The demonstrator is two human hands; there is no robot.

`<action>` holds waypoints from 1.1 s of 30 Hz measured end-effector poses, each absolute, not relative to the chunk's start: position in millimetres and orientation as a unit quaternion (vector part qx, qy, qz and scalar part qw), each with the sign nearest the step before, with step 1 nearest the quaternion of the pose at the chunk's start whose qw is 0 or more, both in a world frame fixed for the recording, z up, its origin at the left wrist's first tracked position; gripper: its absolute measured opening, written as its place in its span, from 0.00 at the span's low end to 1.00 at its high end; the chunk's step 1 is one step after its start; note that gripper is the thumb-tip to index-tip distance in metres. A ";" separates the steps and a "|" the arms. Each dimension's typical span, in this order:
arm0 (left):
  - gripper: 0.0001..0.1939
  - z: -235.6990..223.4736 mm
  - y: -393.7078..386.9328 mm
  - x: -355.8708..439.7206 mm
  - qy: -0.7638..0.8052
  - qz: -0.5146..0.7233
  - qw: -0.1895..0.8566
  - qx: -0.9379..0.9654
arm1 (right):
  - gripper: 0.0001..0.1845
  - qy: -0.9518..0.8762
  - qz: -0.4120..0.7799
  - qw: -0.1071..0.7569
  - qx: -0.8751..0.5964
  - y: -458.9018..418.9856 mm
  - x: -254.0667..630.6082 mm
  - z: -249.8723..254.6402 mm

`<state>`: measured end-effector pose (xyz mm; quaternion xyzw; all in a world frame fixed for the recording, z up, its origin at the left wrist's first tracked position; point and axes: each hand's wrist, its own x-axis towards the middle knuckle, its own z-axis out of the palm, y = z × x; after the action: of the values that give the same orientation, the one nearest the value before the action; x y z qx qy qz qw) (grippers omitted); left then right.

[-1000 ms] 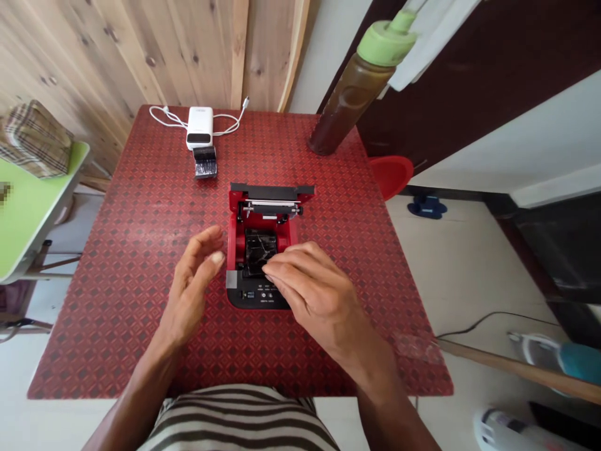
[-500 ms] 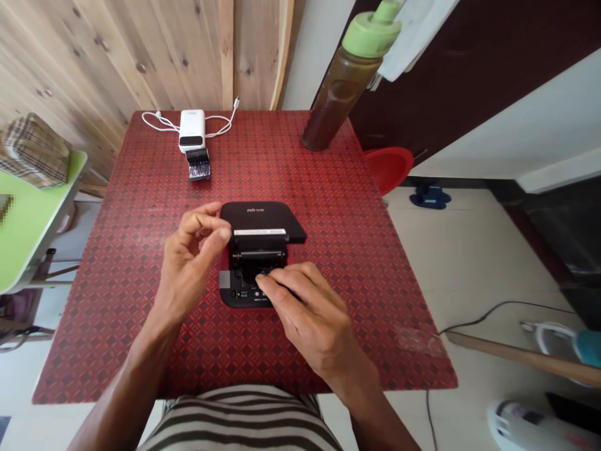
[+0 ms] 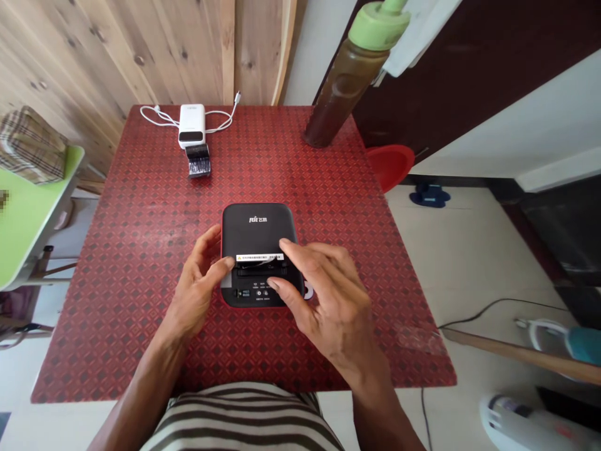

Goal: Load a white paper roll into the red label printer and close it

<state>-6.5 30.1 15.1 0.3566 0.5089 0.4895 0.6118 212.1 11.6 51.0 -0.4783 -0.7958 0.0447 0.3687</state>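
Observation:
On the red patterned table lies a black mini printer (image 3: pixel 258 235) with a red rim, its lid lowered. A white warning strip crosses the lid's near edge. Below that edge are a dark slot and a panel of small buttons, and a thin dark curl shows at the slot. My left hand (image 3: pixel 200 282) grips the printer's left side, thumb on top and fingers along the edge. My right hand (image 3: pixel 328 288) is over its right side, index fingertip at the lid and thumb near the panel, fingers apart, holding nothing. A white ring-like part (image 3: pixel 308 289) pokes out beside the printer.
At the back are a white device (image 3: pixel 191 122) with a white cable (image 3: pixel 220 125) and a black strip (image 3: pixel 199 164). A brown bottle with a green cap (image 3: pixel 345 81) stands at the back right. A red stool (image 3: pixel 389 166) is beside the table.
The printer's lid has swung down and now covers the roller bay. My right hand has lifted from the bay and its fingers have spread. My left hand has moved down slightly along the left side.

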 end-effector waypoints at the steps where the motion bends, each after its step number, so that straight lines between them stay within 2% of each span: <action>1: 0.34 15.3 30.1 -6.3 0.510 0.489 0.612 0.356 | 0.19 -0.797 0.045 0.357 -0.484 12.2 213.2 50.0; 7: 0.31 16.8 27.3 -2.4 0.514 0.486 0.610 0.356 | 0.16 -0.806 0.049 0.329 -0.490 12.0 211.9 48.2; 12: 0.30 15.0 27.4 -0.4 0.516 0.491 0.601 0.362 | 0.19 -0.807 0.043 0.320 -0.494 9.5 210.3 45.4; 19: 0.30 6.5 18.2 -7.3 0.507 0.506 0.603 0.350 | 0.21 -0.782 0.035 0.376 -0.495 -1.7 216.1 44.0; 27: 0.30 1.6 4.8 -14.9 0.492 0.492 0.602 0.391 | 0.13 -0.724 0.008 0.400 -0.562 -32.5 209.1 21.8; 29: 0.30 2.2 6.0 -15.0 0.499 0.492 0.596 0.393 | 0.15 -0.716 0.014 0.403 -0.570 -36.6 205.0 14.7; 33: 0.30 3.1 8.2 -15.5 0.508 0.485 0.592 0.396 | 0.26 -0.684 0.041 0.418 -0.596 -40.6 201.5 6.3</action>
<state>-15.5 8.2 3.1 0.3957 0.5082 0.4847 0.5918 201.5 -40.6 6.3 -0.5962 -0.6845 0.0405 0.4176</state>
